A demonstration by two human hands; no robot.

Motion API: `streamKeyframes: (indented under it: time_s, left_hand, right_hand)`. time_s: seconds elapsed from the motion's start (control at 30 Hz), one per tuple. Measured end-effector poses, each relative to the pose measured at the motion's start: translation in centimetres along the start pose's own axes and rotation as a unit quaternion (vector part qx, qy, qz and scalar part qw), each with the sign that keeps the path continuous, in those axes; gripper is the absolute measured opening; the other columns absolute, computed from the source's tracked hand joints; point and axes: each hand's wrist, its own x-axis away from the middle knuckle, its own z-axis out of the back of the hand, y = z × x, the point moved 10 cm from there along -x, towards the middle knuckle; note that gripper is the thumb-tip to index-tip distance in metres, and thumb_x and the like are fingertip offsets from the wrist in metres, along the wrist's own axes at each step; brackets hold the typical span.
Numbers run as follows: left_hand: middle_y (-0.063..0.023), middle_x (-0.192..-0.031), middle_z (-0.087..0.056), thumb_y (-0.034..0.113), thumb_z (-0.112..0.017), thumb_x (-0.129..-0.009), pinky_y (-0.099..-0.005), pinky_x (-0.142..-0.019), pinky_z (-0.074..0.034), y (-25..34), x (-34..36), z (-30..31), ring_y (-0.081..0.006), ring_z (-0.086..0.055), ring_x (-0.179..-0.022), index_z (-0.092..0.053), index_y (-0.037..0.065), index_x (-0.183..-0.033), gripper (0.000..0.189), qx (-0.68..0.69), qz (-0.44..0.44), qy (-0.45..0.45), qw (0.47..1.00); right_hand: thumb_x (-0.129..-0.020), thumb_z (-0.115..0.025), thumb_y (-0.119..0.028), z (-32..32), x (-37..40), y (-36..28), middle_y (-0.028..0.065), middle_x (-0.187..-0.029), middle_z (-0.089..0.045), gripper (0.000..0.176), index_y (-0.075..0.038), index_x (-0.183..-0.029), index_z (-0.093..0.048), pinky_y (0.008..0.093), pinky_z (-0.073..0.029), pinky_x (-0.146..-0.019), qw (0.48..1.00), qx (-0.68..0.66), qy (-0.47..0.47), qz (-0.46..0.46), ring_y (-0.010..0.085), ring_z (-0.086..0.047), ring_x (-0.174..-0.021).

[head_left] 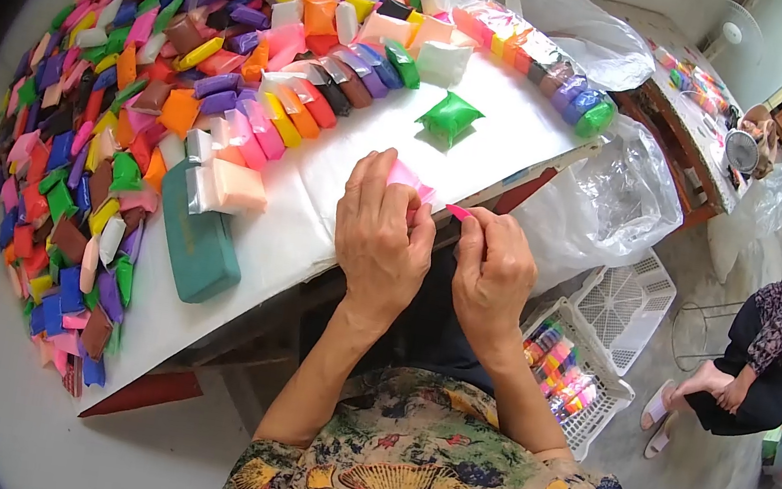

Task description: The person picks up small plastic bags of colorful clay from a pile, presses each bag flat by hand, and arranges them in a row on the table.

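Note:
My left hand (377, 237) is closed round a light pink packet (408, 179) at the front edge of the white table, its fingers covering part of it. Close beside it, my right hand (493, 270) pinches a small bright pink piece (457, 212) between thumb and fingers. A green packet (450, 118) lies alone on the table beyond my hands. To the left, a row of coloured packets, with a yellow one (282, 122) among them, lies side by side. A teal block (198, 236) stands nearer me, with a peach packet (235, 189) against its far end.
A large heap of coloured packets (123, 144) covers the table's left and back. A clear-wrapped row of packets (539, 64) lies at the far right. A clear plastic bag (611, 191) hangs off the edge above a white crate (605, 403). Another person (781, 343) sits at right.

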Motion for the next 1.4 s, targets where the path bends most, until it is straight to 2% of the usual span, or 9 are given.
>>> streamKeyframes:
  time_s: [0.1, 0.3, 0.5, 0.7, 0.8, 1.0, 1.13, 1.2, 1.4]
  left_hand:
    - [-0.0225, -0.132, -0.057, 0.004, -0.069, -0.081, -0.0477, -0.105, -0.040, -0.2, 0.0, 0.0, -0.0396, -0.051, -0.126, -0.061, 0.001, -0.088, 0.012, 0.000, 0.006, 0.002, 1.000]
    - [-0.0208, -0.131, -0.058, 0.005, -0.071, -0.080, -0.0466, -0.105, -0.040, -0.1, 0.0, -0.1, -0.0383, -0.052, -0.125, -0.063, 0.002, -0.089, 0.012, -0.002, 0.006, 0.009, 1.000]
    - [-0.0205, -0.131, -0.059, 0.005, -0.071, -0.080, -0.0462, -0.104, -0.041, -0.2, 0.1, -0.2, -0.0382, -0.053, -0.125, -0.063, 0.002, -0.088, 0.012, -0.009, -0.001, 0.015, 1.000]
    - [-0.0204, -0.131, -0.059, 0.005, -0.072, -0.079, -0.0467, -0.104, -0.041, -0.2, 0.1, -0.2, -0.0385, -0.053, -0.124, -0.064, 0.002, -0.089, 0.013, -0.007, -0.002, 0.013, 1.000]
    - [-0.0201, -0.131, -0.059, 0.005, -0.072, -0.079, -0.0471, -0.104, -0.041, -0.2, 0.0, -0.2, -0.0383, -0.053, -0.124, -0.064, 0.002, -0.090, 0.013, -0.003, -0.003, 0.015, 1.000]
    - [-0.0180, -0.132, -0.059, 0.004, -0.071, -0.078, -0.0467, -0.103, -0.041, -0.2, 0.1, -0.1, -0.0378, -0.052, -0.124, -0.067, 0.003, -0.093, 0.015, -0.003, -0.006, 0.012, 1.000]
    - [-0.0172, -0.133, -0.058, 0.003, -0.072, -0.078, -0.0464, -0.103, -0.042, -0.1, 0.1, -0.2, -0.0377, -0.052, -0.124, -0.067, 0.003, -0.093, 0.016, -0.006, -0.010, 0.013, 1.000]
    - [-0.0173, -0.131, -0.059, 0.005, -0.073, -0.077, -0.0459, -0.099, -0.044, 0.1, 0.1, -0.1, -0.0369, -0.053, -0.124, -0.068, 0.004, -0.093, 0.016, -0.018, -0.021, 0.016, 0.999]
    - [-0.0176, -0.130, -0.059, 0.006, -0.074, -0.076, -0.0454, -0.096, -0.045, 0.3, 0.1, 0.0, -0.0367, -0.053, -0.124, -0.068, 0.004, -0.090, 0.015, -0.024, -0.031, 0.017, 0.999]
  right_hand:
    - [-0.088, -0.065, -0.006, 0.1, 0.1, -1.0, 0.0114, -0.083, -0.057, 0.011, -0.003, -0.099, -0.064, 0.0433, -0.049, -0.065, 0.998, 0.047, 0.010, 0.045, 0.0324, -0.059, -0.076]
    - [-0.081, -0.069, -0.004, -0.8, 0.8, -0.7, 0.0093, -0.084, -0.055, 0.025, -0.004, -0.106, -0.065, 0.0391, -0.050, -0.063, 0.995, 0.075, -0.040, 0.046, 0.0279, -0.061, -0.076]
    - [-0.079, -0.070, -0.006, -0.9, 0.8, -1.6, 0.0074, -0.087, -0.056, 0.033, -0.004, -0.111, -0.066, 0.0357, -0.048, -0.063, 0.984, 0.128, -0.010, 0.122, 0.0239, -0.060, -0.076]
    - [-0.076, -0.070, -0.006, -1.0, 0.2, -2.6, 0.0075, -0.087, -0.056, 0.038, -0.001, -0.113, -0.066, 0.0361, -0.046, -0.064, 0.978, 0.131, 0.012, 0.159, 0.0234, -0.058, -0.076]
    - [-0.077, -0.069, -0.005, -1.4, 0.3, -2.5, 0.0079, -0.086, -0.056, 0.038, 0.000, -0.114, -0.065, 0.0355, -0.047, -0.063, 0.976, 0.138, -0.011, 0.169, 0.0234, -0.058, -0.074]
    - [-0.080, -0.068, -0.004, -2.1, 0.5, -1.9, 0.0088, -0.083, -0.054, 0.037, -0.002, -0.116, -0.062, 0.0350, -0.050, -0.057, 0.983, 0.118, -0.033, 0.139, 0.0250, -0.060, -0.070]
    - [-0.080, -0.068, -0.004, -2.2, 0.4, -1.5, 0.0102, -0.086, -0.054, 0.037, -0.003, -0.116, -0.061, 0.0362, -0.051, -0.057, 0.987, 0.114, -0.055, 0.097, 0.0262, -0.062, -0.072]
    - [-0.080, -0.068, -0.004, -1.9, 0.1, -1.7, 0.0111, -0.088, -0.054, 0.036, -0.003, -0.116, -0.061, 0.0363, -0.052, -0.057, 0.989, 0.106, -0.058, 0.088, 0.0267, -0.063, -0.074]
    - [-0.080, -0.068, -0.002, -2.0, 0.4, -2.0, 0.0122, -0.091, -0.054, 0.036, -0.001, -0.116, -0.063, 0.0349, -0.053, -0.058, 0.986, 0.109, -0.041, 0.116, 0.0266, -0.063, -0.076]
